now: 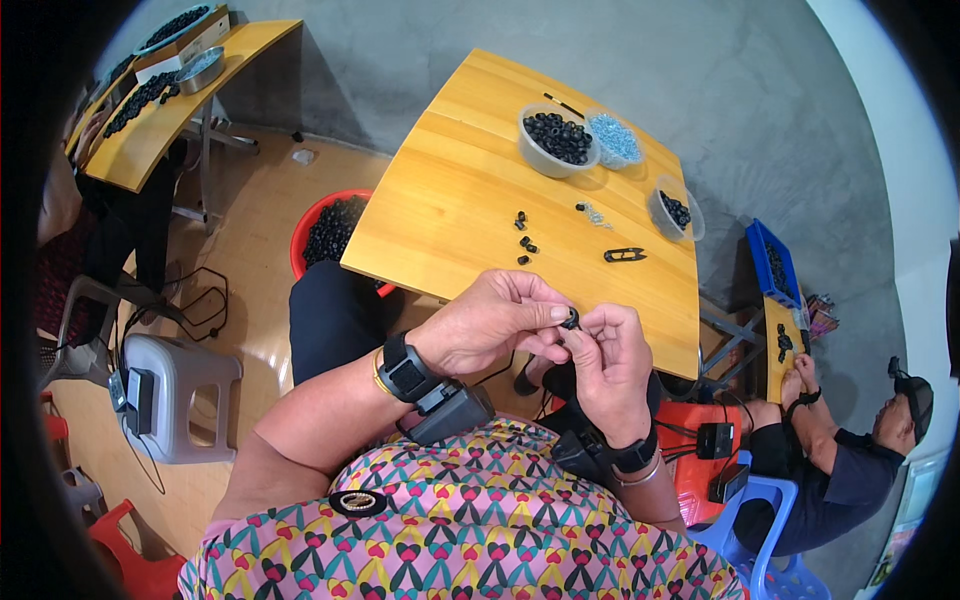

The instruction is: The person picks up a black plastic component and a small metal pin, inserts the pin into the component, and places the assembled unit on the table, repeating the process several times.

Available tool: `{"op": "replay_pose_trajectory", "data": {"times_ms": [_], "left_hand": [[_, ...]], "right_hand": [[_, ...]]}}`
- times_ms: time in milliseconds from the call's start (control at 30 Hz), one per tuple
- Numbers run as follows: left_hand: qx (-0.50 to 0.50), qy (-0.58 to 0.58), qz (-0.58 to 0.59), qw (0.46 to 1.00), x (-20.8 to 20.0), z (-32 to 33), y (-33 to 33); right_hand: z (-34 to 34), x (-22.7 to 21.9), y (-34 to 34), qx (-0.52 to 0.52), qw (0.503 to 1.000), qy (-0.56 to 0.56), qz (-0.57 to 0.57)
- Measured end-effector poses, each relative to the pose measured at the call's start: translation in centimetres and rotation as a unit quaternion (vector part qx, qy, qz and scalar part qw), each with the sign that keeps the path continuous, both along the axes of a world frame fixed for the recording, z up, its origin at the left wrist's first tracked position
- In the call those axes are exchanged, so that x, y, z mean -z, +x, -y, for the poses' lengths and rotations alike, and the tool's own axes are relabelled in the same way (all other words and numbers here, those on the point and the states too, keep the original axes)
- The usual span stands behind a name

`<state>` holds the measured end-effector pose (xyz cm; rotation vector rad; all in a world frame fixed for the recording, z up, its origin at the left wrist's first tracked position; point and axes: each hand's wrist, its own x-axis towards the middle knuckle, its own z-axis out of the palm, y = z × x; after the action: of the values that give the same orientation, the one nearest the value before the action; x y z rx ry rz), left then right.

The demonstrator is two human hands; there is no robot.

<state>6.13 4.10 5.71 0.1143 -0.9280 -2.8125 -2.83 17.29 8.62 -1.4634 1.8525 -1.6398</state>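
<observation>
In front of my chest, over the table's near edge, my left hand and my right hand meet. Between their fingertips is a small round black part, partly covered by the fingers. The left thumb and forefinger pinch it, while the right thumb and fingers close on its other side. Just beyond on the wooden table lie several small black parts in a loose row. To their right are black thread snips and a little heap of small clear pieces.
Farther back stand a bowl of black parts, a bowl of light blue pieces and a smaller bowl. A red tub is on the floor at left, near a grey stool. Another person sits at right.
</observation>
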Motion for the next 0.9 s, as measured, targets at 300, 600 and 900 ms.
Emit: {"op": "replay_pose_trajectory", "data": {"times_ms": [300, 600, 900], "left_hand": [[-0.012, 0.008, -0.003, 1.000, 0.2, 0.0, 0.0], [-0.058, -0.056, 0.006, 0.997, 0.0, -0.4, 0.1], [-0.112, -0.103, -0.007, 0.988, -0.3, -1.0, 0.3]], "right_hand": [[0.1, 0.5, -0.5, -0.002, 0.999, -0.028, -0.047], [0.0, 0.6, -0.2, 0.041, 0.987, -0.030, -0.153], [-0.2, 1.0, 0.1, 0.055, 0.990, -0.035, -0.127]]}}
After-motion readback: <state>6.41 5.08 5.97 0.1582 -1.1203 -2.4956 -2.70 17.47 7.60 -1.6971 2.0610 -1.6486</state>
